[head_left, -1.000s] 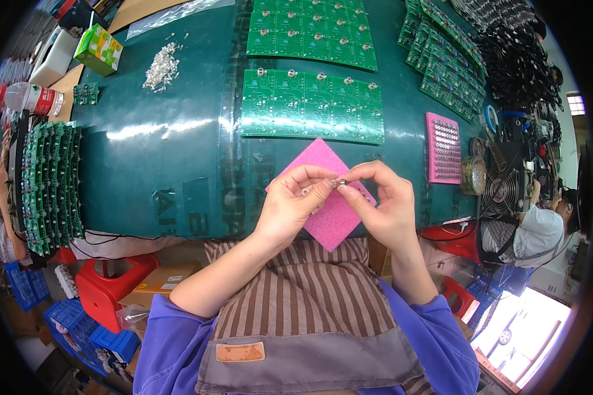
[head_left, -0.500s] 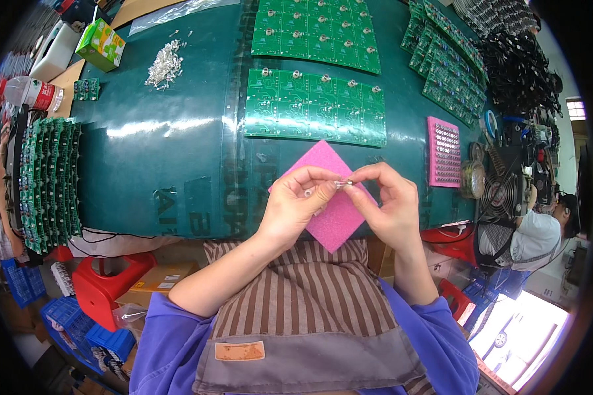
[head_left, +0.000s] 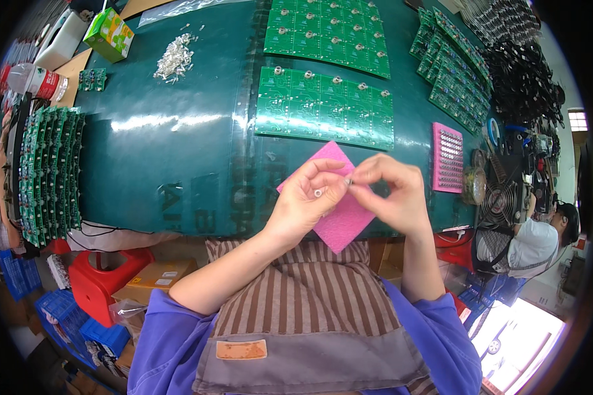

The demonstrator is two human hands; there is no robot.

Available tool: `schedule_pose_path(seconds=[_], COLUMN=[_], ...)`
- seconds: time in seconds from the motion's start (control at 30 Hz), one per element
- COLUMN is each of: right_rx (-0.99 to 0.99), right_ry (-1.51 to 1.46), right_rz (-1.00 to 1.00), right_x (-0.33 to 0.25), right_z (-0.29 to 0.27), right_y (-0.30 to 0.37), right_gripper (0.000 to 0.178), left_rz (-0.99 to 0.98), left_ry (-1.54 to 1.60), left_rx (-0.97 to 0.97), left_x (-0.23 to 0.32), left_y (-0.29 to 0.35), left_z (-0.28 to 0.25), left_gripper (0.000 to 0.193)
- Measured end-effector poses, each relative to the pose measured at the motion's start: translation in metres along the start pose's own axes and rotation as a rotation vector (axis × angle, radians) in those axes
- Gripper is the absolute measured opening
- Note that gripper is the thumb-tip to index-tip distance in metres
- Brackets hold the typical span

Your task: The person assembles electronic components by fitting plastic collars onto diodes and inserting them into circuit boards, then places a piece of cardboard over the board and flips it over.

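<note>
Beyond the hands, a green circuit board panel (head_left: 324, 107) is lying far on the teal mat (head_left: 165, 164); a pink tray (head_left: 447, 157) is sitting right; both the left hand (head_left: 308, 201) and right hand (head_left: 392, 195) are pinching a tiny silvery part (head_left: 348, 182) above the pink foam pad (head_left: 336, 197) near the table's near edge; open mat is stretching left.

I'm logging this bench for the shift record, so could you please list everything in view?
Foam pad: one, pink, table's near edge, under the hands.
Board panels: two, green, flat, centre.
Board stacks: several, green, far right.
Racked boards: one row, green, left edge.
Metal parts: one heap, silver, far left.
Tray: one, pink, right.
Carton: one, green, far left corner.
Fan: one, black, right.
Stool: one, red, under table.
Left hand: pinching a small metal part.
Right hand: fingertips meeting the left's.
</note>
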State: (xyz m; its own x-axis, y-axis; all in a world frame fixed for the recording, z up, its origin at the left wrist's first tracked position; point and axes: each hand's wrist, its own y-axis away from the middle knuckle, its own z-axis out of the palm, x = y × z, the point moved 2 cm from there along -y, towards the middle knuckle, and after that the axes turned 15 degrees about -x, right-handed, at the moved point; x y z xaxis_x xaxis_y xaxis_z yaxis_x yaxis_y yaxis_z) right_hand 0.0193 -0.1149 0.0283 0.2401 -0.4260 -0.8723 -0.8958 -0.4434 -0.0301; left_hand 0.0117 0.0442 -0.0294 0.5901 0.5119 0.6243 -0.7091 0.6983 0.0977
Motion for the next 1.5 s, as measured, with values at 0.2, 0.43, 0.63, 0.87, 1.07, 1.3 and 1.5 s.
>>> schedule_pose_path(seconds=[0.2, 0.43, 0.63, 0.87, 1.07, 1.3, 1.5], right_rx=[0.108, 0.016, -0.035, -0.046, -0.039, -0.018, 0.035], right_ry=[0.177, 0.301, 0.332, 0.354, 0.338, 0.411, 0.400], right_rz=[-0.002, -0.029, 0.068, 0.091, 0.047, -0.011, -0.044], right_x=[0.004, 0.011, 0.012, 0.011, 0.012, 0.013, 0.015], right_z=[0.004, 0.023, 0.026, 0.027, 0.028, 0.033, 0.035], right_y=[-0.075, -0.134, -0.139, -0.141, -0.139, -0.133, -0.131], right_gripper=[0.008, 0.012, 0.012, 0.012, 0.011, 0.008, 0.007], left_rz=[0.129, 0.200, 0.124, 0.153, 0.152, 0.097, 0.078], left_ry=[0.079, 0.054, 0.089, 0.032, 0.080, 0.012, 0.027], left_rx=[-0.080, -0.111, -0.128, -0.103, -0.120, -0.093, -0.114], left_x=[-0.005, -0.009, -0.007, -0.011, -0.012, -0.009, -0.007], left_y=[0.000, -0.004, -0.002, -0.004, -0.004, -0.003, -0.002], left_z=[-0.005, -0.002, -0.006, -0.005, -0.004, -0.004, -0.004], left_gripper=[0.048, 0.041, 0.027, 0.025, 0.025, 0.025, 0.025])
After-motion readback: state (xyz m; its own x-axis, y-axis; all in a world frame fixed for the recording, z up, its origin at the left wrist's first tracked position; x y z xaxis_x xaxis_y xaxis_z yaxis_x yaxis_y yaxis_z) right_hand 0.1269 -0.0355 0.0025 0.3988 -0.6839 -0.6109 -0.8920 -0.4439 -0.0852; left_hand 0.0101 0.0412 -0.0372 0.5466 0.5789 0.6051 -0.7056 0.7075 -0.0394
